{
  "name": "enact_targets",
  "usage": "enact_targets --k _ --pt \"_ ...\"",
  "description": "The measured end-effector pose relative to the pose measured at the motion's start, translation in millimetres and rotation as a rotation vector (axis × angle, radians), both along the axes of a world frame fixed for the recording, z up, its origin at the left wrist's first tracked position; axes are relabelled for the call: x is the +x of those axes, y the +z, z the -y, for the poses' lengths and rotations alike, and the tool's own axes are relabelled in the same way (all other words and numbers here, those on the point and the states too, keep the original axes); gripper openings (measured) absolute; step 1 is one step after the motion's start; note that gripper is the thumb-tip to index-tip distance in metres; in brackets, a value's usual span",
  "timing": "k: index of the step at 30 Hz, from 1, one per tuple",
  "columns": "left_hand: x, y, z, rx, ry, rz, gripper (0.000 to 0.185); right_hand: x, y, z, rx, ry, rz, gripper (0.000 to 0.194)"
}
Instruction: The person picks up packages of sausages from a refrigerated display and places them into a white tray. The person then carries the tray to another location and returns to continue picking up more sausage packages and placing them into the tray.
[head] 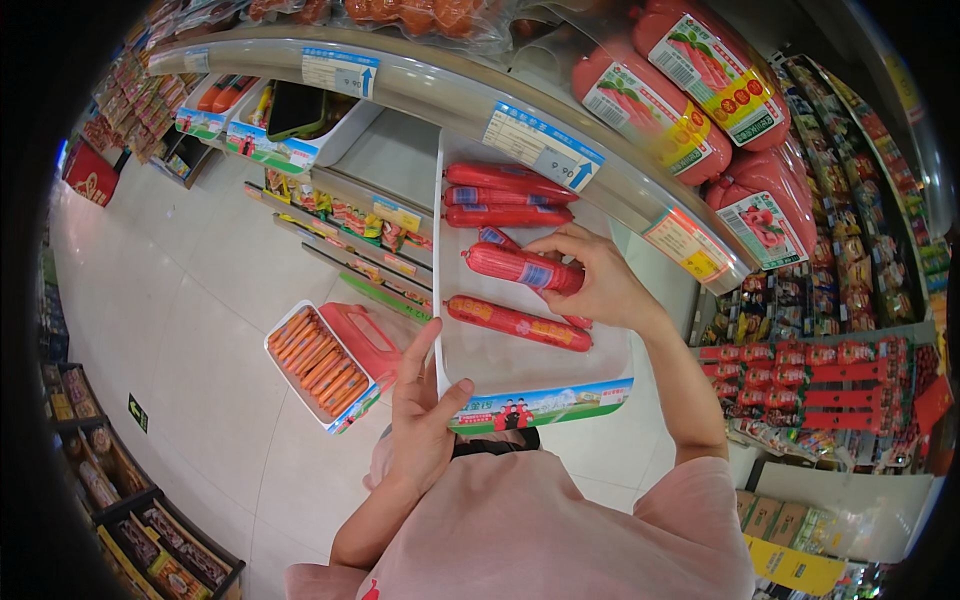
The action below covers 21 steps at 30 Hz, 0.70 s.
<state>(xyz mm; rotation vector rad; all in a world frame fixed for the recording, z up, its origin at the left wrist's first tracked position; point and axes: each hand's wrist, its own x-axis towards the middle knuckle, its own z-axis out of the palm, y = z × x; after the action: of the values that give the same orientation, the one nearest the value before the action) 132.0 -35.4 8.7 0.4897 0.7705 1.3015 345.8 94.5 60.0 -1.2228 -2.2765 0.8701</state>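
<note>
A white plastic tray (525, 367) with a printed front juts out from the shelf before me. My left hand (427, 405) grips its near left corner, thumb on the rim. Inside the tray, my right hand (592, 277) holds a red-wrapped sausage (517, 268) by its right end. Beneath that one, another red sausage (495, 236) is mostly hidden. A separate red sausage (517, 324) lies nearer to me. Several more red sausages (510, 195) lie side by side toward the back, partly under the shelf edge.
A curved shelf rail (435, 90) with price tags crosses above the tray. Large packaged ham sausages (652, 112) rest on the upper shelf at right. A phone (298, 111) lies on a neighbouring tray. Lower left, a tray of thin sausages (319, 364) sits by a red plastic stool (364, 337).
</note>
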Motion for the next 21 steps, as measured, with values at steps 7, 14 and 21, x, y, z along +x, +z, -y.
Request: enact_targets --k 7,14,21 --pt "-1 -2 1 -0.011 0.006 -0.019 0.067 -9 -5 -7 0.157 0.008 0.024 0.038" --pt "3 4 -2 0.020 -0.007 -0.015 0.067 -11 -29 -41 0.318 -0.184 0.150 0.032" --pt "1 -1 1 -0.003 0.031 -0.011 0.067 -18 -13 -25 -0.038 -0.150 0.481 0.026"
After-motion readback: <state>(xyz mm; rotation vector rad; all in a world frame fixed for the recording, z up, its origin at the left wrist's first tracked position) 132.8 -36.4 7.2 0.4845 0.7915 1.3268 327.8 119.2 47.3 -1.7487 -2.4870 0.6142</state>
